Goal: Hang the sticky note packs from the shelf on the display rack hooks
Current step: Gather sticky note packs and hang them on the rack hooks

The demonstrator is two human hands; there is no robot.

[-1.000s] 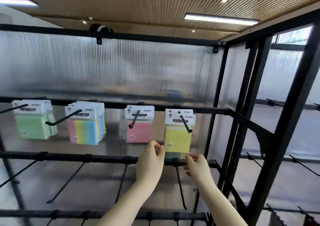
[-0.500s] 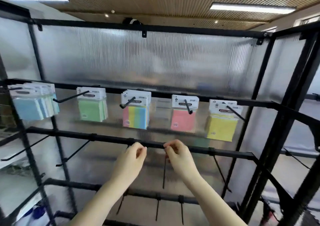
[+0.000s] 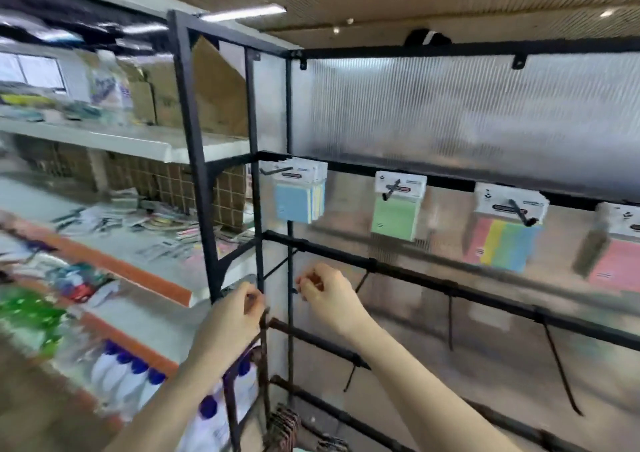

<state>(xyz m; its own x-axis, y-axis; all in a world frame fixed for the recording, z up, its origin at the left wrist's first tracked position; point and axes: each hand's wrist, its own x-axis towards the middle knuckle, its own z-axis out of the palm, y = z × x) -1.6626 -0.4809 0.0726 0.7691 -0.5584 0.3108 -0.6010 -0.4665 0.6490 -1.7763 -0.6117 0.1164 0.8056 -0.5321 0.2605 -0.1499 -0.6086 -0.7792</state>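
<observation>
Sticky note packs hang on the black display rack's top hook row: blue packs (image 3: 298,198), a green pack (image 3: 397,209), a striped multicolour pack (image 3: 503,233) and a pink pack (image 3: 614,254) cut by the right edge. My left hand (image 3: 235,316) and my right hand (image 3: 329,296) hover side by side before the rack's left post, fingers loosely curled, holding nothing that I can see. On the white shelf (image 3: 180,268) at left lie loose packs (image 3: 162,219), blurred by motion.
Bare black hooks (image 3: 561,365) jut out from the lower rails (image 3: 450,285) of the rack. The shelf unit at left carries cardboard boxes (image 3: 214,88) on top and white bottles with blue caps (image 3: 131,375) below. A ribbed translucent panel (image 3: 450,112) backs the rack.
The view has swung left, from the yellow pack toward the shelf unit. Both hands let go of the hung yellow pack and moved left along the rack with nothing in them.
</observation>
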